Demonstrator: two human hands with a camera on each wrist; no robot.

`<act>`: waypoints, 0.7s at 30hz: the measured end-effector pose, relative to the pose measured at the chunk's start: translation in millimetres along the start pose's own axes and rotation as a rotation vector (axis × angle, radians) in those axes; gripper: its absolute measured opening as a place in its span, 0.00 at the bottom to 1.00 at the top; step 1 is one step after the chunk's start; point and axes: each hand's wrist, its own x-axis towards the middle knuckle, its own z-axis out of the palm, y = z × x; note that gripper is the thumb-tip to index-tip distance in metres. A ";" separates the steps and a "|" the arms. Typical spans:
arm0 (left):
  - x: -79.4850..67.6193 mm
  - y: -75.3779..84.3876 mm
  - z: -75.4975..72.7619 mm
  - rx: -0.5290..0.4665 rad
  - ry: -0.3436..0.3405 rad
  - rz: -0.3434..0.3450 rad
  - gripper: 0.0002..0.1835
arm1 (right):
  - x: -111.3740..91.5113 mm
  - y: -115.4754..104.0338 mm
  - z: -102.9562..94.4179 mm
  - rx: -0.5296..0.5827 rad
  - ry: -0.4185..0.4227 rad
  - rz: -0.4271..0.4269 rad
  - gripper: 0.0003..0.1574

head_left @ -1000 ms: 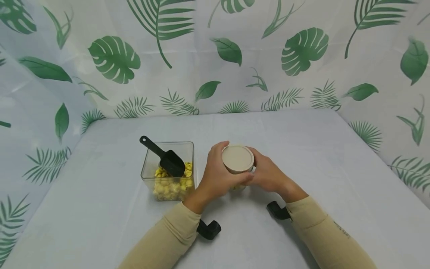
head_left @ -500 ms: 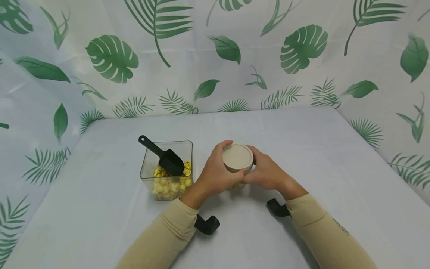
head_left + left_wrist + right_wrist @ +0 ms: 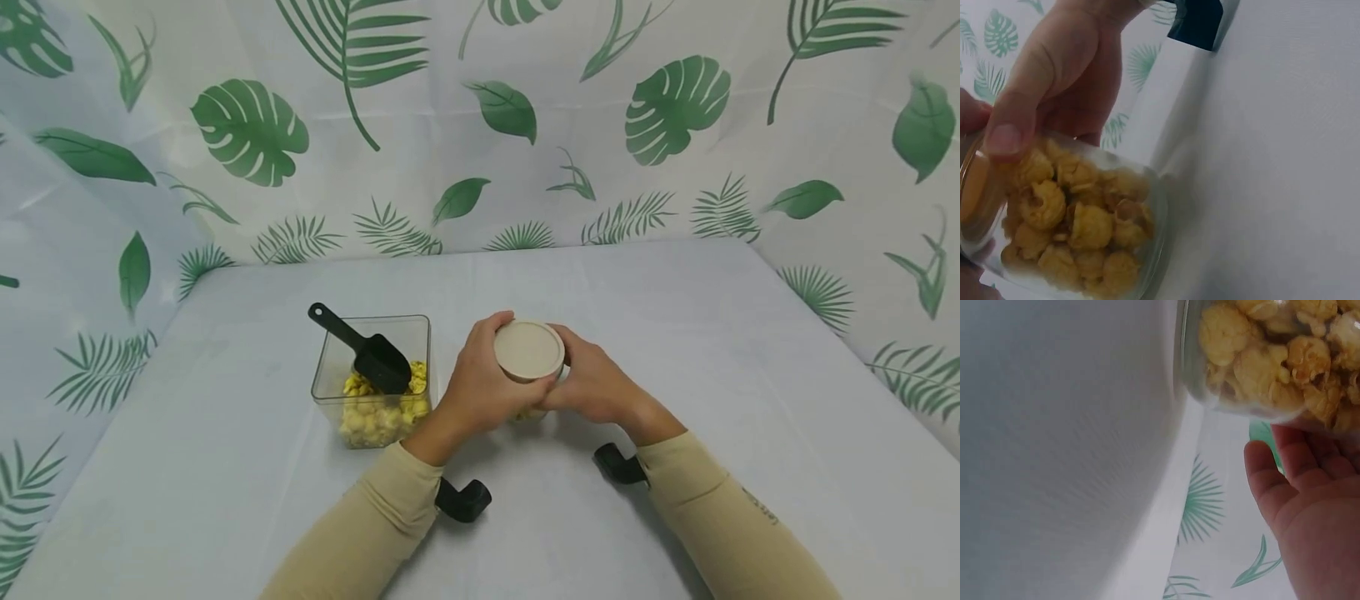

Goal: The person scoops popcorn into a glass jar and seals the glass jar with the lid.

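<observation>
A clear jar of popcorn with a beige round lid stands upright on the white table between both hands. My left hand grips its left side close under the lid, with the thumb across the near side. From the right, my right hand curls round the same jar, its thumb meeting the left one in front. The popcorn inside shows through the glass in the right wrist view, where right-hand fingers reach behind the jar. In the head view the hands hide most of the jar's body.
Left of the hands stands a clear square container partly filled with yellow popcorn. A black scoop leans in it, handle over the far left corner. Leaf-print cloth hangs behind the table.
Both thumbs have shifted slightly at the near side of the lid. The jar stays in nearly the same place, and the container and scoop have not moved.
</observation>
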 end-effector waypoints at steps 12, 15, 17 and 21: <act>0.0 1.7 -5.0 -0.024 -0.083 -0.024 0.48 | 8.4 13.1 -22.6 0.150 -0.224 -0.072 0.54; -1.9 1.3 -6.2 -0.041 -0.100 -0.029 0.50 | 6.4 12.1 -21.1 0.138 -0.217 -0.055 0.54; -4.0 3.2 -7.7 -0.041 -0.108 -0.031 0.53 | 3.1 10.0 -19.3 0.102 -0.204 -0.042 0.56; -7.6 14.9 -14.3 0.009 -0.072 0.005 0.56 | -5.7 2.1 -19.7 0.023 -0.136 -0.048 0.58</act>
